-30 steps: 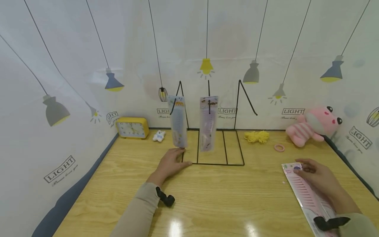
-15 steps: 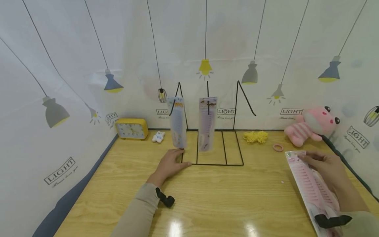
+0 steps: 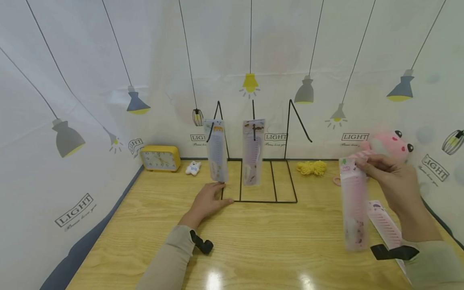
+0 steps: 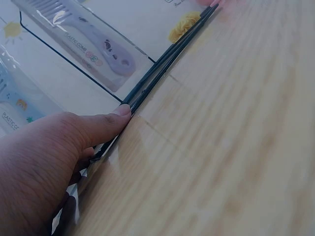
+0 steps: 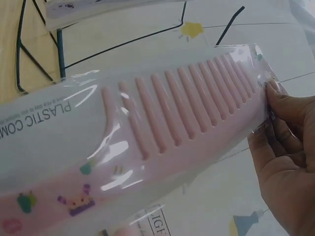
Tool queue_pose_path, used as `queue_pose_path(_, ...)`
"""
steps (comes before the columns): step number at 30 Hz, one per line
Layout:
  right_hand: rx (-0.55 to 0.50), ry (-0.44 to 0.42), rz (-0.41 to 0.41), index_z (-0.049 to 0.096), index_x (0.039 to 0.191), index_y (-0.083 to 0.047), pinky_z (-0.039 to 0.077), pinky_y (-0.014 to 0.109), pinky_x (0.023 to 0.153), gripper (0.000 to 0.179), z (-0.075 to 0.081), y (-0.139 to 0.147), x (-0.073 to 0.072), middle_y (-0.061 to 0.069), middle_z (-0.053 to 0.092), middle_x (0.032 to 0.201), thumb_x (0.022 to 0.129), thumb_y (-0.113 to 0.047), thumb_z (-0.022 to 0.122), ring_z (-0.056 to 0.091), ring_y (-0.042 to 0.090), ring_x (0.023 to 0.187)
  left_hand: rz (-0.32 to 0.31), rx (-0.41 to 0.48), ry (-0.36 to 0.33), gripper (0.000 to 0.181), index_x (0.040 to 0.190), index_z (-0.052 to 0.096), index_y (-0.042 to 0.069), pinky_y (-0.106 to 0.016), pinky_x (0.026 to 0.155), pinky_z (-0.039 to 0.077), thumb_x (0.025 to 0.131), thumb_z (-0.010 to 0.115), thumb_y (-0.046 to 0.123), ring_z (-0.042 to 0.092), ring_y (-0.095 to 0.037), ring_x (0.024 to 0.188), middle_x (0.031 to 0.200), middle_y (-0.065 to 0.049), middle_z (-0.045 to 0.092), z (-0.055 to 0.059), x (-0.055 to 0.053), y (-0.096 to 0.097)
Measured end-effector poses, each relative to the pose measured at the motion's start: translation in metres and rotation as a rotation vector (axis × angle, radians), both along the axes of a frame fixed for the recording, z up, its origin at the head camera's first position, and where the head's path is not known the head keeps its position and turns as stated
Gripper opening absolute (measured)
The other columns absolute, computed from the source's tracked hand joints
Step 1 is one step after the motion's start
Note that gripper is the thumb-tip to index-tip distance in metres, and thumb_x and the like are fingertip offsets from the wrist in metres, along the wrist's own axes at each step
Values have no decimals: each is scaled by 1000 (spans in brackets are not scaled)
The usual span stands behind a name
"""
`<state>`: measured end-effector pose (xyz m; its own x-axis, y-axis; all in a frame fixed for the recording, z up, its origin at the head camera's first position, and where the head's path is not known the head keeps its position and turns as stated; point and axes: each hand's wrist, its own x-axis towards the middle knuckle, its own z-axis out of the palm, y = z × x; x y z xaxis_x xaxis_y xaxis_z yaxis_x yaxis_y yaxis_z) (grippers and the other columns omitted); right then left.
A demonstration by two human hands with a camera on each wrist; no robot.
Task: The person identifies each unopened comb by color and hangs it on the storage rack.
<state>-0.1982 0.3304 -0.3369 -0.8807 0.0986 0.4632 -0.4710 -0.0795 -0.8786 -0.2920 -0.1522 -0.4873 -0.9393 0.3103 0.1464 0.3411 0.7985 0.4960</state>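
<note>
My right hand (image 3: 404, 189) pinches the top corner of a packaged pink plastic comb (image 3: 354, 205) and holds it upright above the table. In the right wrist view the pink comb (image 5: 172, 113) fills the middle, its teeth clear behind the plastic. At the front left corner of a black wire display rack (image 3: 268, 201), my left hand (image 3: 206, 201) holds the base bars. Its thumb lies on the front bar in the left wrist view; the other fingers are partly hidden. A packaged blue comb (image 3: 216, 155) hangs on the left hook, a packaged purple comb (image 3: 252, 155) on the middle hook.
Another packaged pink comb (image 3: 386, 225) lies on the table (image 3: 275, 245), partly behind the right arm. A yellow clock (image 3: 160, 158) and a small white bear (image 3: 193, 168) stand left. Yellow yarn (image 3: 311, 168), a pink ring (image 3: 336, 181) and a pink plush (image 3: 389, 143) are right.
My right hand has lifted one pink comb package off the other, up and to the left, and it has swung upright. The left hand stays at the rack corner.
</note>
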Motion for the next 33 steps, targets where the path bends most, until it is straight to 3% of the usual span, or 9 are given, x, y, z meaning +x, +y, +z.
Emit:
queue_pose_path(6, 28, 57, -27, 71, 105, 11, 53, 14, 68, 16, 20, -28, -10, 1, 76, 88, 89, 8, 71, 67, 9, 83, 8, 1, -10, 76, 148, 53, 14, -50, 115, 34, 89, 68, 60, 42, -30, 139, 151, -6, 48, 2, 1, 0)
queue_pose_path(14, -40, 113, -4, 70, 101, 15, 57, 18, 69, 16, 36, -63, -21, 5, 75, 88, 86, 8, 74, 69, 13, 79, 10, 1, -9, 75, 148, 52, 14, -50, 115, 34, 90, 68, 58, 41, -30, 140, 152, -6, 48, 6, 2, 0)
queue_pose_path(23, -11, 241, 59, 65, 96, 23, 58, 20, 71, 16, 35, -93, -31, 6, 76, 87, 87, 11, 71, 71, 14, 80, -1, 19, -10, 75, 148, 52, 13, -50, 115, 33, 90, 68, 58, 41, -30, 140, 151, -6, 48, 5, 2, 0)
queue_pose_path(33, 2, 166, -75, 71, 95, 13, 57, 18, 70, 13, 28, -102, -32, 0, 75, 84, 87, 5, 76, 69, 10, 77, -8, -1, -4, 76, 148, 52, 13, -50, 115, 33, 90, 66, 61, 40, -30, 141, 152, -6, 47, 3, 1, -1)
